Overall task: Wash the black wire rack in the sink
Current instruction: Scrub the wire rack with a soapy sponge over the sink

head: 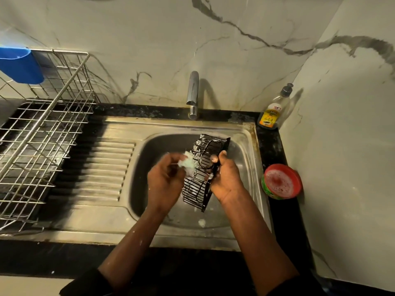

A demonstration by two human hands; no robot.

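Note:
A black wire rack [201,182], long and narrow with soapy foam on its wires, is held on end over the steel sink bowl [145,167]. My right hand [224,178] grips its right edge, thumb on top. My left hand [165,181] holds a foamy pale green scrub pad [189,162] against the rack's left side; this hand is blurred. The tap [193,95] stands behind the bowl and no water shows running from it.
A steel dish-drying basket [42,129] with a blue cup holder [20,66] sits left of the ribbed drainboard [102,171]. A dish soap bottle [274,110] stands in the back right corner. A red tub of dish paste [281,181] sits on the black counter, right of the sink.

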